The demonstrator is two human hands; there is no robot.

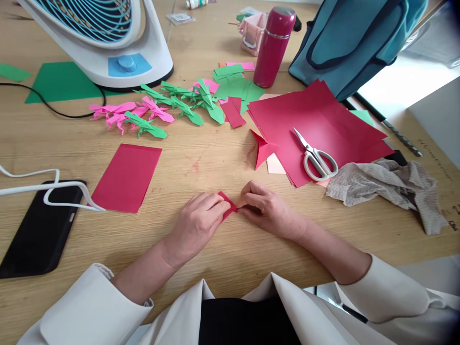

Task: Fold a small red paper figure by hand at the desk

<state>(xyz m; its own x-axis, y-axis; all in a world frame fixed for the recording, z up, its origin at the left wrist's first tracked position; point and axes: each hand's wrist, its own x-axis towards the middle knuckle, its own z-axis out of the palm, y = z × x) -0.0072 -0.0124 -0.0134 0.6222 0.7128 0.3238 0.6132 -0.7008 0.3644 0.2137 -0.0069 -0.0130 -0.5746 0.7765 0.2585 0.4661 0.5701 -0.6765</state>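
Note:
A small folded piece of red paper [225,197] lies on the table between my two hands. My left hand [197,221] pinches its left part, with the fingers covering much of it. At its narrow right end, the thumb and fingertips of my right hand [266,209] close on the paper. Up and to the right sits another red folded paper [264,149], partly opened out. Farther left of my hands is a small stack of red paper rectangles [126,178].
Scissors [316,157] rest on large red sheets [338,120], beside a crumpled cloth [388,184]. Green and pink folded paper figures [187,109] lie beyond my hands. A fan [143,52], a red flask [275,48], a blue bag [352,43] and a black phone [39,235] stand or lie around.

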